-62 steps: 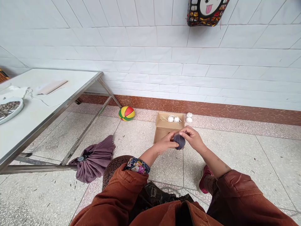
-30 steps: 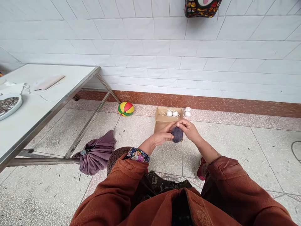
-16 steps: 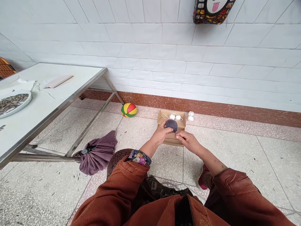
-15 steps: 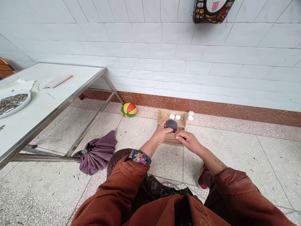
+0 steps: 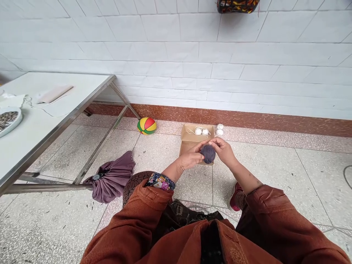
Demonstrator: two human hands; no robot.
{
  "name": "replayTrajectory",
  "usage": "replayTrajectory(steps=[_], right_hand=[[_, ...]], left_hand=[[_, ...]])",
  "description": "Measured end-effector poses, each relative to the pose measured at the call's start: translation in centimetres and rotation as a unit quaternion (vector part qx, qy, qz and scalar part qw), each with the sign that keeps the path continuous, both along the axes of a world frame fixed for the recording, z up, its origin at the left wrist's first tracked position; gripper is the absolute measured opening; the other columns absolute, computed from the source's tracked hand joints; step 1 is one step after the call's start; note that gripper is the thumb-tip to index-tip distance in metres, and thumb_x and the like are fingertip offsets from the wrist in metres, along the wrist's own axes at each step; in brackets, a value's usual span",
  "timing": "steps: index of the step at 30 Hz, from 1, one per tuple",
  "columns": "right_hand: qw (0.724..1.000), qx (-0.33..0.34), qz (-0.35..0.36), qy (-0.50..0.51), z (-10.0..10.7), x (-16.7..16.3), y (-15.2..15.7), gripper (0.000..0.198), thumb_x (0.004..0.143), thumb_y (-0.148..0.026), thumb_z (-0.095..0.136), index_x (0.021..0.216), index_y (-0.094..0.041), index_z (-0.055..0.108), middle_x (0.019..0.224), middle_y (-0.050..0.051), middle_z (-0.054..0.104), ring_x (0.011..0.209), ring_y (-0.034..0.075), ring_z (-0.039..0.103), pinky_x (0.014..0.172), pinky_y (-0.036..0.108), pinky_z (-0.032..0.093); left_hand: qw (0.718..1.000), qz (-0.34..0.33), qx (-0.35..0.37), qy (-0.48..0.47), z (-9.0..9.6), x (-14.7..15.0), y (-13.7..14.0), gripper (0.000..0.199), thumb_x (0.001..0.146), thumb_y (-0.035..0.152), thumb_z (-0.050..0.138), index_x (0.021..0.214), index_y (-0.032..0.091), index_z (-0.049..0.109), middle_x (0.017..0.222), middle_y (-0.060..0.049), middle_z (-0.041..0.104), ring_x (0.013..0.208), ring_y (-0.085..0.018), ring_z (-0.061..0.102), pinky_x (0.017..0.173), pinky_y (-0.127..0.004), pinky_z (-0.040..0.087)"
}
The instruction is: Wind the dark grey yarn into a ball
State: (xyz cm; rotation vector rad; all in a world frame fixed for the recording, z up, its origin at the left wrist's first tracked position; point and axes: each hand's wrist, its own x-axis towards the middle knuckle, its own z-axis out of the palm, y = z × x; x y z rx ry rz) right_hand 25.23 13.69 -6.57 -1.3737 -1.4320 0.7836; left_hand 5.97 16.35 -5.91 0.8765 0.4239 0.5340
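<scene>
A dark purple-grey ball of yarn (image 5: 208, 154) is held by my left hand (image 5: 190, 158), whose fingers and thumb close round its left side. My right hand (image 5: 223, 150) is at the ball's upper right, thumb and forefinger pinched together. In the frame from before, a strand ran from the ball to this pinch; the strand itself is hard to make out now. Under both hands an open cardboard box (image 5: 183, 132) stands on the floor. Inside its far part lie two white balls of yarn (image 5: 201, 131) with loose ends. Two more white balls (image 5: 219, 129) sit beside the box on the right.
On the left is a metal-framed table (image 5: 90, 86) with a dish of seeds (image 5: 9, 119) and a folded cloth (image 5: 55, 94). A striped ball (image 5: 146, 125) rests by the table leg. A purple cloth bundle (image 5: 114, 178) lies nearer. A white tiled wall (image 5: 165, 51) rises ahead.
My right hand has gone from below right of the yarn ball to its upper right. The ball has turned in my left hand and come slightly nearer. The view has shifted a little.
</scene>
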Motion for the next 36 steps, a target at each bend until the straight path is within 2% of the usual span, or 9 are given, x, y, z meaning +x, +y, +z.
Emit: replayTrajectory(steps=[5,9,12,16,20,23,27,31,36], right_hand=[[0.999,-0.026,0.032,-0.033,-1.1,-0.2,-0.3,0.030,0.095,-0.049,0.054,0.083,-0.023,0.063,0.075,0.001,0.064,0.070,0.019,0.057,0.068,0.031,0.047],[0.990,0.000,0.113,-0.085,-1.1,-0.7,-1.1,0.024,0.096,-0.043,0.055,0.087,-0.023,0.065,0.085,0.004,0.069,0.080,0.021,0.062,0.076,0.034,0.050],[0.981,0.025,0.162,-0.101,-0.4,-0.9,-1.6,0.023,0.098,-0.041,0.055,0.087,-0.024,0.066,0.086,0.004,0.069,0.079,0.020,0.063,0.077,0.034,0.050],[0.976,0.052,0.186,-0.098,1.2,-0.6,-2.0,0.025,0.098,-0.045,0.059,0.088,-0.024,0.070,0.082,0.004,0.068,0.075,0.019,0.062,0.073,0.033,0.050],[0.985,0.069,0.139,-0.078,2.2,-0.1,-1.6,0.028,0.097,-0.048,0.060,0.088,-0.026,0.073,0.082,0.005,0.069,0.080,0.021,0.063,0.075,0.036,0.050],[0.994,0.071,0.067,-0.057,2.1,0.2,-1.0,0.029,0.096,-0.050,0.061,0.085,-0.026,0.072,0.082,0.005,0.068,0.081,0.022,0.062,0.079,0.038,0.051],[1.000,0.023,0.001,-0.004,1.1,0.4,-0.6,0.032,0.094,-0.053,0.061,0.082,-0.024,0.067,0.077,0.002,0.062,0.070,0.019,0.055,0.069,0.033,0.048],[1.000,-0.026,0.000,0.018,0.0,0.3,-0.7,0.033,0.094,-0.053,0.057,0.082,-0.023,0.061,0.070,-0.001,0.056,0.063,0.016,0.050,0.061,0.030,0.043],[0.999,-0.021,0.030,-0.027,-0.5,-0.4,-0.9,0.029,0.094,-0.049,0.056,0.081,-0.023,0.063,0.072,0.000,0.060,0.069,0.018,0.054,0.067,0.031,0.045]], left_hand=[[0.992,0.112,-0.036,-0.040,0.8,0.1,0.4,0.054,0.065,0.017,0.078,0.118,0.020,0.068,0.116,-0.009,0.068,0.103,-0.019,0.064,0.091,-0.033,0.049],[0.978,0.206,-0.038,-0.025,0.6,0.1,1.2,0.051,0.065,0.015,0.078,0.114,0.021,0.066,0.108,-0.004,0.068,0.098,-0.016,0.063,0.092,-0.031,0.047],[0.971,0.237,-0.020,0.007,0.4,0.0,1.6,0.053,0.065,0.016,0.078,0.116,0.021,0.066,0.112,-0.004,0.068,0.099,-0.016,0.062,0.091,-0.030,0.047],[0.968,0.233,0.041,0.077,0.3,-0.2,1.8,0.058,0.066,0.016,0.077,0.123,0.023,0.066,0.114,-0.004,0.068,0.105,-0.019,0.061,0.095,-0.032,0.045],[0.975,0.133,0.098,0.146,0.0,-0.1,1.1,0.064,0.064,0.013,0.077,0.126,0.023,0.067,0.114,-0.005,0.069,0.106,-0.021,0.061,0.101,-0.037,0.043],[0.990,0.057,0.076,0.108,-0.3,-0.1,0.4,0.072,0.065,0.018,0.078,0.135,0.026,0.062,0.127,-0.008,0.065,0.111,-0.025,0.060,0.096,-0.038,0.046],[1.000,0.019,0.006,0.013,0.1,-0.1,-0.3,0.076,0.069,0.024,0.076,0.142,0.032,0.056,0.134,-0.008,0.061,0.110,-0.024,0.062,0.089,-0.036,0.049],[0.997,0.050,-0.037,-0.040,0.9,0.0,-0.2,0.072,0.069,0.025,0.075,0.139,0.025,0.058,0.126,-0.010,0.066,0.103,-0.023,0.065,0.085,-0.035,0.051],[0.983,0.169,-0.057,-0.053,1.2,0.2,0.3,0.052,0.070,0.023,0.080,0.120,0.021,0.063,0.123,-0.009,0.069,0.111,-0.023,0.066,0.095,-0.037,0.051]])
